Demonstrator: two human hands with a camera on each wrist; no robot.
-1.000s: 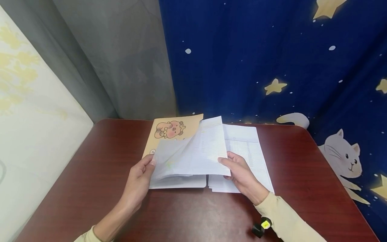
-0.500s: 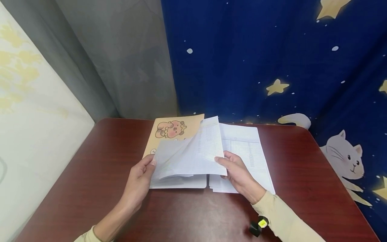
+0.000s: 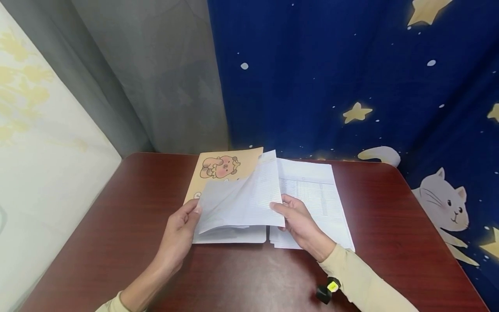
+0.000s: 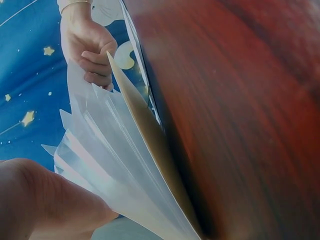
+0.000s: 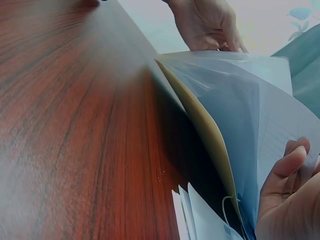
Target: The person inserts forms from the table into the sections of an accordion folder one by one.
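- Left hand (image 3: 180, 234) sits at the left edge of the folder (image 3: 230, 203); thumb on top of the lifted plastic sleeves, the other fingers curled beneath them, so it grips the sleeve edge.
- Left wrist view: the sleeves (image 4: 107, 150) fan apart above the tan cover, several translucent layers visible.
- Right hand (image 3: 300, 223) pinches the right edge of a printed sheet (image 3: 259, 197); thumb on top, fingers curled under the paper.
- The sheet is raised off the table and bowed, its far corner higher than its near edge; it lies over the folder's open sleeves, partly between the two hands.
- Cannot tell from any view whether the sheet's left edge is inside a sleeve or only lying on it.
- Folder lies flat at mid-table, tan cover with a cartoon animal (image 3: 219, 167) showing at the far end, white lower edge nearest the person.
- Stack of printed papers (image 3: 319, 195) lies flat just right of the folder, touching or nearly touching it; the right hand rests over its near left part.
- Table (image 3: 117, 225) is dark red-brown wood grain.
- Small black object with a yellow label (image 3: 327, 291) sits near the table's front edge under the right forearm; cream sleeve (image 3: 358, 281) covers that arm.
- Behind the table: blue star-and-cat curtain (image 3: 351, 86) on the right, grey curtain (image 3: 156, 78) on the left.
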